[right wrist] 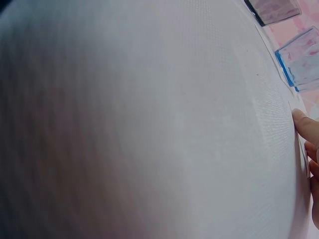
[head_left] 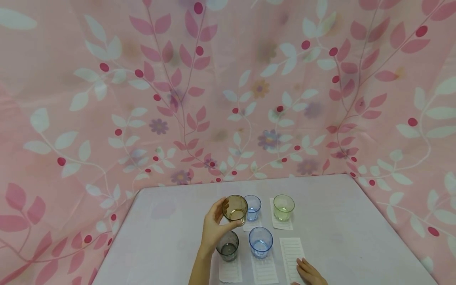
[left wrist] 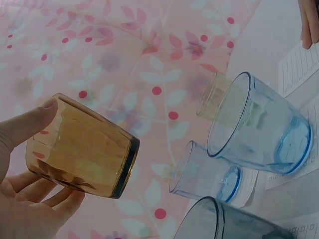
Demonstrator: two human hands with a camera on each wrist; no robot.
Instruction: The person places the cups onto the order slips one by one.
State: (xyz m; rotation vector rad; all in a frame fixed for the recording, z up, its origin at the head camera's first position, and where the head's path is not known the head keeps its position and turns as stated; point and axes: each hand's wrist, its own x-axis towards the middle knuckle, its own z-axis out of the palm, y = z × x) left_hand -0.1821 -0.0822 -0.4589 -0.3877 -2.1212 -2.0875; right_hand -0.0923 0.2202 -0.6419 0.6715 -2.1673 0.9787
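An amber drinking glass is held above the table in my left hand, thumb on one side and fingers on the other, as the left wrist view also shows. In the head view it partly overlaps a blue glass at the back. Below the left wrist stands a dark grey glass, with another blue glass to its right. My right hand rests at the lower part of a printed paper strip, fingers fairly straight; the frame's bottom edge cuts the hand off.
A green glass stands on a paper strip at the back right. Other printed strips lie under the standing glasses on the pale-covered table. A pink floral curtain hangs behind the table.
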